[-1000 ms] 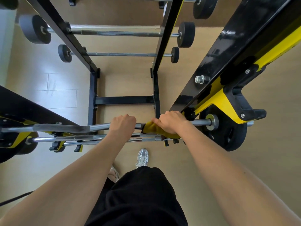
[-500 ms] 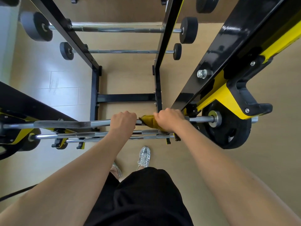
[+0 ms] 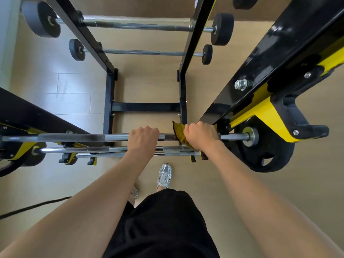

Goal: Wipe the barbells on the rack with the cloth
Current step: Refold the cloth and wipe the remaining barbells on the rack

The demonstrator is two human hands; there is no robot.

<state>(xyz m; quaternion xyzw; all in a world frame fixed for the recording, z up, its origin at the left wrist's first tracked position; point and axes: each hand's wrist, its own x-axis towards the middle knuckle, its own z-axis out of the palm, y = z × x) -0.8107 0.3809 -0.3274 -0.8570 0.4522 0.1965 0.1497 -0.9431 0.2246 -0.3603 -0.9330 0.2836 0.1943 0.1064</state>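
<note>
A steel barbell (image 3: 78,137) lies across the black and yellow rack (image 3: 264,112) right in front of me. My left hand (image 3: 143,139) grips the bar near its middle. My right hand (image 3: 202,135) grips a yellow cloth (image 3: 179,134) wrapped around the same bar, just left of the rack's right upright. A black weight plate (image 3: 268,155) sits on the bar's right end. Two thinner bars (image 3: 111,151) rest on lower hooks beneath my hands.
Two fixed-weight barbells (image 3: 141,26) (image 3: 141,52) hang on a black rack frame (image 3: 145,107) further ahead. A black cable (image 3: 35,206) runs over the wooden floor at lower left. My shoes (image 3: 164,175) stand below the bars.
My right hand has slid the cloth to the right along the bar, widening the gap to my left hand. The left hand has kept its grip in place.
</note>
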